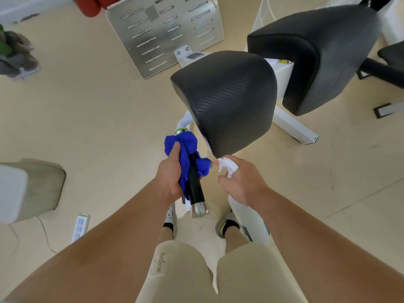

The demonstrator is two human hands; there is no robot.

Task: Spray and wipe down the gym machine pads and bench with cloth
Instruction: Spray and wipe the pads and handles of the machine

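- Your left hand [172, 178] grips the blue cloth [185, 154] around the black machine handle [195, 184], at centre frame.
- Your right hand [242, 182] grasps the white spray bottle [247, 213], nozzle near the front black pad [227, 99].
- The second pad [317, 51] sits upper right.

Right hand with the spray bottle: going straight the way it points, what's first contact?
Probably the blue cloth that the left hand holds round the black handle; the spray bottle nozzle in the right hand aims left at it. The lower edge of the black pad sits close above, and depth is unclear.
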